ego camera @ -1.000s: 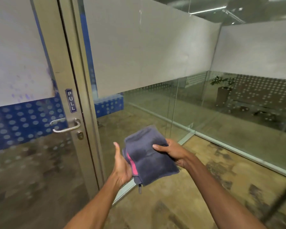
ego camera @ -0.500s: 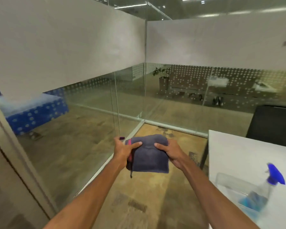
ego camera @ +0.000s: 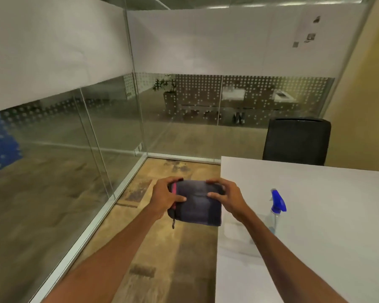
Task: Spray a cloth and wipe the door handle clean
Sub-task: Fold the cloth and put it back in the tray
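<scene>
hands: left hand [ego camera: 165,199] and right hand [ego camera: 227,199] both gripping cloth [ego camera: 197,202] ends
cloth: folded, soft, light; off bench [ego camera: 328,215] left edge
spray bottle [ego camera: 277,209]: upright near left edge; probably light, slick; grab neck

Two long arms come up from the bottom of the picture. Both arms are bare all the way down. No sleeve shows on either one. The left hand [ego camera: 165,196] has nothing on it: no glove, no ring, no watch, no band at the wrist. The right hand [ego camera: 227,196] is bare in the same way. The fingers [ego camera: 214,195] are slim, and the nails are short and plain, with no paint on them. The picture is a bit blurry, so small marks on the hands cannot be made out. No other part of the person shows.
</scene>
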